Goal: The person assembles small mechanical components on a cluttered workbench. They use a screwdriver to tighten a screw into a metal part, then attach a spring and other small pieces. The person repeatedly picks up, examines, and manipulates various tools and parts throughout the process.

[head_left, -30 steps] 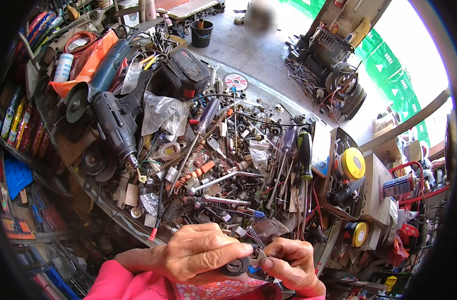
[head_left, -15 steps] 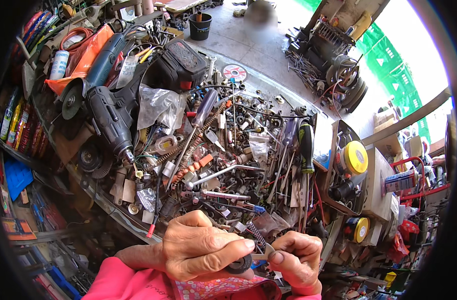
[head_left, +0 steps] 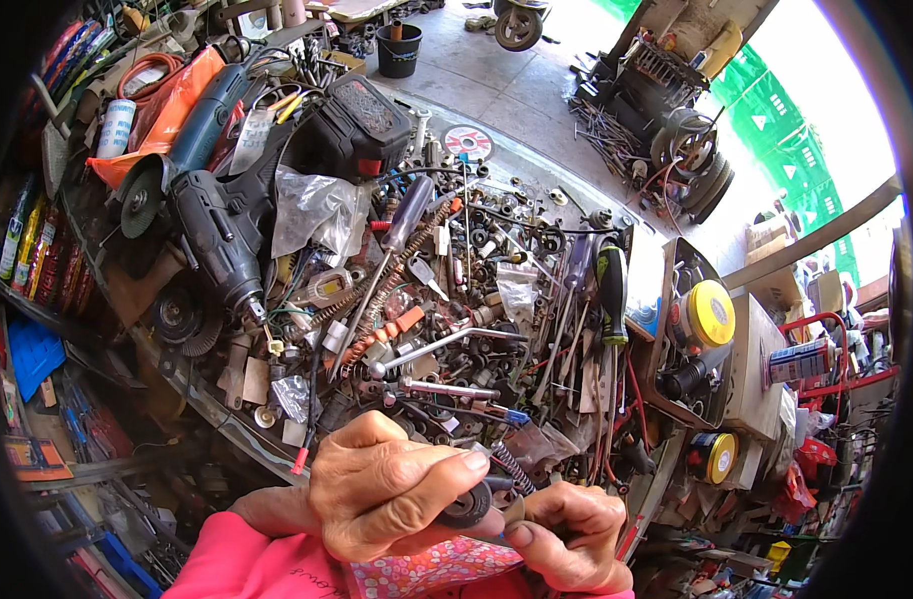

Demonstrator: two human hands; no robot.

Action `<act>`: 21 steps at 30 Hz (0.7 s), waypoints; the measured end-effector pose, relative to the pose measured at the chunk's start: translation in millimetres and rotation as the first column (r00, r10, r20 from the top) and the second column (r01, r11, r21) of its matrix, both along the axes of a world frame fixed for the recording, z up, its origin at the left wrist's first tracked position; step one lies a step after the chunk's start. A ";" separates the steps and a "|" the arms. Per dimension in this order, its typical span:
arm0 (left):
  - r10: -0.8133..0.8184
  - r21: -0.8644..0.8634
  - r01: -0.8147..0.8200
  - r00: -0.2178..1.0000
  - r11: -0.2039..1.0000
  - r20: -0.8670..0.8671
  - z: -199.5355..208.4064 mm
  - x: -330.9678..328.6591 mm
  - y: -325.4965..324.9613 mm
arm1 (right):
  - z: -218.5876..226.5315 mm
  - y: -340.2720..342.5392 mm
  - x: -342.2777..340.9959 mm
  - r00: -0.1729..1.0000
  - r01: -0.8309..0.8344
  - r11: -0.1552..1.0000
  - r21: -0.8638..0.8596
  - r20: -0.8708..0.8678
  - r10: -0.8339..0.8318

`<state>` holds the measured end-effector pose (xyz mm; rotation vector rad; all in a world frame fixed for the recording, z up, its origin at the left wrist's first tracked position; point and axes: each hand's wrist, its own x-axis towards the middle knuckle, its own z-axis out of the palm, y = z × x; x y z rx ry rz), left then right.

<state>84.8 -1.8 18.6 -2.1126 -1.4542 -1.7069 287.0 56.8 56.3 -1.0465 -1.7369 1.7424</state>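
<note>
My left hand (head_left: 391, 489) is closed, with its fingers curled round a small round black part (head_left: 466, 507) that has a hole at its centre. Close beside it, at the lower middle, my right hand (head_left: 571, 539) pinches a small thin flat tan piece (head_left: 516, 513) between thumb and forefinger. The two hands are a short gap apart, in front of the bench edge. Just behind them lies a dark coil spring (head_left: 513, 469) among loose parts. A clear plastic bag (head_left: 544, 446) rests near the spring.
The bench is heaped with bolts, sockets and screwdrivers. A cordless drill (head_left: 217, 235) and an angle grinder (head_left: 192, 140) lie at left. To the right stand a tray (head_left: 721, 384) and a yellow-lidded jar (head_left: 711, 313). Beyond the bench are a black bucket (head_left: 398, 52) and a wheel (head_left: 519, 28).
My right hand has moved down and slightly left, and the flat piece has come away from the black part. My left hand has shifted slightly left and up, turning the black part into fuller view.
</note>
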 end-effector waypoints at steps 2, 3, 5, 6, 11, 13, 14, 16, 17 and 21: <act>-0.067 -0.039 0.067 0.998 0.997 -0.010 4.4 1.4 -2.9 | 5.9 -2.4 -4.5 0.992 0.123 0.990 -0.071 0.002 -0.123; -0.102 -0.059 0.101 0.995 0.993 -0.014 6.1 1.1 -3.6 | 5.8 -2.6 -1.2 0.976 0.217 0.964 -0.151 0.037 -0.214; -0.160 -0.072 0.160 0.987 0.985 0.006 1.3 -1.9 -3.1 | 8.4 5.0 -4.5 0.981 0.187 0.956 -0.227 0.003 -0.192; -0.162 -0.070 0.164 0.986 0.984 0.035 -0.1 -4.0 -1.7 | 7.8 3.8 -3.9 0.988 0.151 0.966 -0.209 0.019 -0.150; -0.119 -0.054 0.121 0.992 0.991 0.041 -0.7 -7.4 -1.1 | 3.0 3.0 1.2 0.996 0.081 0.966 -0.245 0.046 -0.072; -0.187 -0.068 0.193 0.979 0.979 0.086 1.0 -9.4 -2.4 | 1.3 6.7 3.4 0.999 -0.032 0.973 -0.228 0.017 0.037; -0.244 -0.088 0.256 0.962 0.963 0.125 1.4 -14.6 -3.5 | 2.3 9.3 5.0 0.996 -0.087 0.973 -0.216 0.007 0.090; -0.334 -0.111 0.364 0.917 0.925 0.219 0.8 -24.0 -3.2 | 12.5 19.8 3.0 0.949 -0.290 0.948 -0.129 0.086 0.302; -0.350 -0.124 0.381 0.912 0.916 0.213 4.6 -29.7 0.0 | 16.7 23.6 0.9 0.936 -0.318 0.929 -0.192 0.091 0.339; -0.154 -0.172 0.226 0.922 0.959 0.355 -13.0 -29.4 -3.3 | -12.5 48.6 -25.6 0.849 -0.382 0.764 0.520 0.524 0.068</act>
